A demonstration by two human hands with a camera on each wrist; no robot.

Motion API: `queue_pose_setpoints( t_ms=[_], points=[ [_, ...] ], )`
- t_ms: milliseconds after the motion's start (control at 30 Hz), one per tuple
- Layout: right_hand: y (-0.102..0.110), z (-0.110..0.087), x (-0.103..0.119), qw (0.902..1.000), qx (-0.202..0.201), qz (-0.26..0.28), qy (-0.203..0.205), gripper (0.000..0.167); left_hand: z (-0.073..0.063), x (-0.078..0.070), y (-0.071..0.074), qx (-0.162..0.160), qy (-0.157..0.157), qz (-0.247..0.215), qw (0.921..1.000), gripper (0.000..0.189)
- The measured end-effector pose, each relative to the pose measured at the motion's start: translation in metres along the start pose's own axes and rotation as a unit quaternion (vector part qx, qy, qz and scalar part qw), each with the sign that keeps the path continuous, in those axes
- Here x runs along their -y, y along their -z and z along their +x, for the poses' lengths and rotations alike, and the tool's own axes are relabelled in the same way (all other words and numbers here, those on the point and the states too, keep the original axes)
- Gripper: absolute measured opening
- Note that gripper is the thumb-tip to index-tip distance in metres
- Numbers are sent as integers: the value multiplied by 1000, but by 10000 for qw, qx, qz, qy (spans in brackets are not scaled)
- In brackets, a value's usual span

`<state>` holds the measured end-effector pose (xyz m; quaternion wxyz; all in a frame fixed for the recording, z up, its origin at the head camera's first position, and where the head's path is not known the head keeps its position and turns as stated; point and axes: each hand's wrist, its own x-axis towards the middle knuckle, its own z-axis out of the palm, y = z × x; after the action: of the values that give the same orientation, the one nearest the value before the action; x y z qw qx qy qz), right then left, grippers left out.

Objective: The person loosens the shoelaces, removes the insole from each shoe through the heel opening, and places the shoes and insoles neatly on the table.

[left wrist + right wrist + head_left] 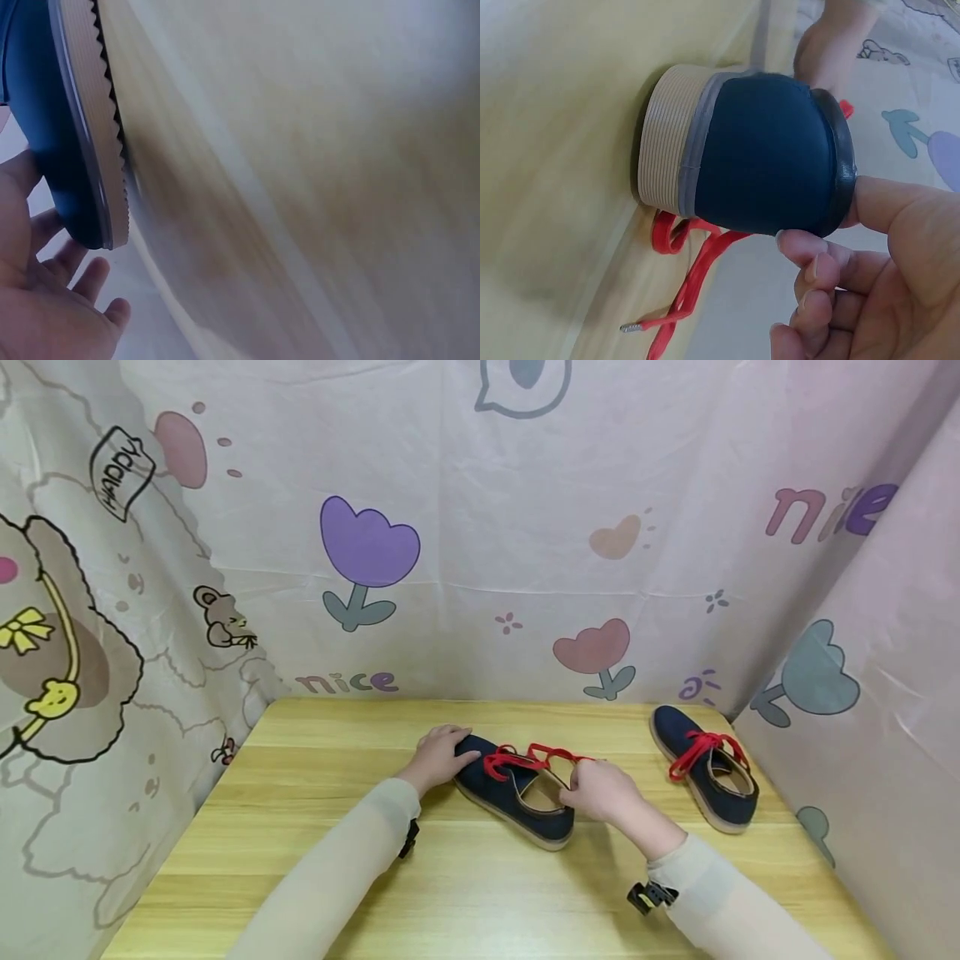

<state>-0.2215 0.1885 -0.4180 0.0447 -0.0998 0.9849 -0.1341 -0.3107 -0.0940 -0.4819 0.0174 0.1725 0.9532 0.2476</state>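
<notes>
A navy lace-up shoe (487, 785) with a pale ribbed sole stands on the table, its toe pointing to the far left. My left hand (437, 758) grips the toe, thumb on the near side and the other fingers around the far side. At the heel end, my right hand (606, 790) pinches the shoe's collar (844, 180) between thumb and index finger. Red laces (498, 763) cross the tongue, and one loop trails toward the right hand. In the right wrist view, loose lace ends (697, 277) hang beside the shoe.
A matching navy shoe (678, 732), its red laces tied in a bow, stands at the table's right side. The wooden table (315, 827) meets a printed curtain (465, 543) at the back and both sides.
</notes>
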Motion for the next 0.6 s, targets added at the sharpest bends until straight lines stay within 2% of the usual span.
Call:
queue_pose_setpoints(
  t_ms=[267, 600],
  points=[
    [2, 12, -9, 9999, -114, -123, -12, 47, -13, 2, 6, -42, 166, 262, 9995, 58],
    [7, 23, -13, 9995, -197, -218, -75, 44, -34, 1, 7, -341, 323, 372, 9982, 56]
  ],
)
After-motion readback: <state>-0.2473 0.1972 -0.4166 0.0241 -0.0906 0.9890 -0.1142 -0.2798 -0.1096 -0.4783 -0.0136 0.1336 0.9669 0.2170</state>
